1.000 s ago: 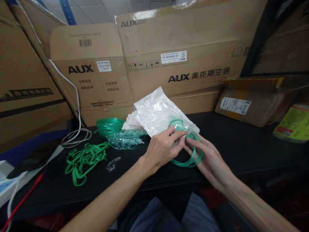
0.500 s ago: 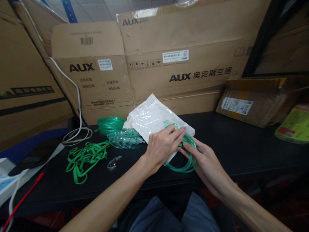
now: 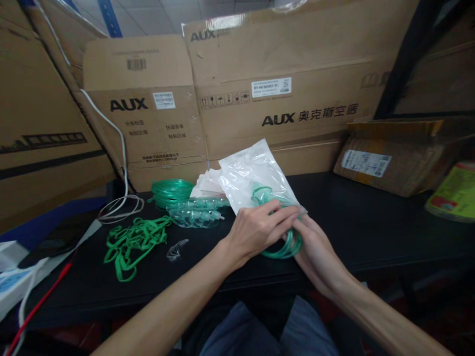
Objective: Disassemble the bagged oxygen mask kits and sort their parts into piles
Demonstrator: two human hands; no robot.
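A clear green-tinted oxygen mask (image 3: 261,194) lies against or inside a white and clear plastic bag (image 3: 241,170); which of the two I cannot tell. My left hand (image 3: 258,227) is closed on the coiled green tubing (image 3: 284,252) at the bag's near edge. From the other side, my right hand (image 3: 313,242) grips the same coil, its thumb near the bag's lower right corner. Fingers hide part of the tubing. To the left sit a stack of clear masks (image 3: 195,215), a thick coil of green tubing (image 3: 171,193) and a heap of green elastic straps (image 3: 133,244).
Small clear pieces (image 3: 178,249) lie on the black table (image 3: 356,222). White bags (image 3: 208,184) rest behind the masks. Large cardboard boxes (image 3: 230,118) wall the back. An open carton (image 3: 386,168) and a yellow-green container (image 3: 454,195) stand right; cables (image 3: 124,173) run left.
The bag has turned more upright and shifted right, uncovering white bags behind it. Both hands have moved slightly right with the tubing coil, and the mask shows more over the bag.
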